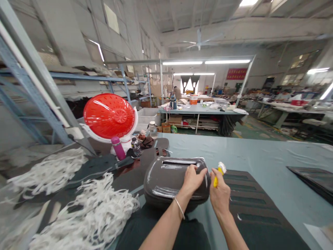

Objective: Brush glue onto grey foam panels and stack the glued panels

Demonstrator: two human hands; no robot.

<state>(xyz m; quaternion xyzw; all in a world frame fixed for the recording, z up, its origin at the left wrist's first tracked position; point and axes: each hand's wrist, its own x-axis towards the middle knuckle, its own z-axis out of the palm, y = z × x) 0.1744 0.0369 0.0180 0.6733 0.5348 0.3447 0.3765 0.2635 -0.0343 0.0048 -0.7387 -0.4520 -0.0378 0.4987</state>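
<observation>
Left hand (193,178): in the head view, its bare arm comes up from the bottom edge, nearest the camera; a thin pale bangle (180,208) circles the wrist. Thumb and fingers parted, resting on the top; closed around nothing visible.
Right hand (220,194): clenched around a short yellow-handled tool with a clotted white tip (216,181), upright just beside the case's right edge. Exact type of tip: cannot tell.
Dark brown, round-cornered, box-shaped case (166,178): centre front on the bench, under the left hand. Smooth, slightly glossy top with a long narrow slot near the far edge.
Progress, as judged: partway. Whitish streaks mark the slot margin, left rim and front edge; some may be glare. Middle of the top reads bare; whether it needs covering cannot be told.
Dark flat panel with parallel recessed bands (247,187): right of the right hand, matte, lying flat; a small white mark on it.
Bench: pale blue-green sheet surface (260,152), lightly wrinkled.
Loose white ribbon-like strips (101,208): tangled heap at left, soft and curling.
Red perforated plastic basket (109,114): tilted beyond the strips, glossy, near a magenta cylindrical bottle (118,148).
</observation>
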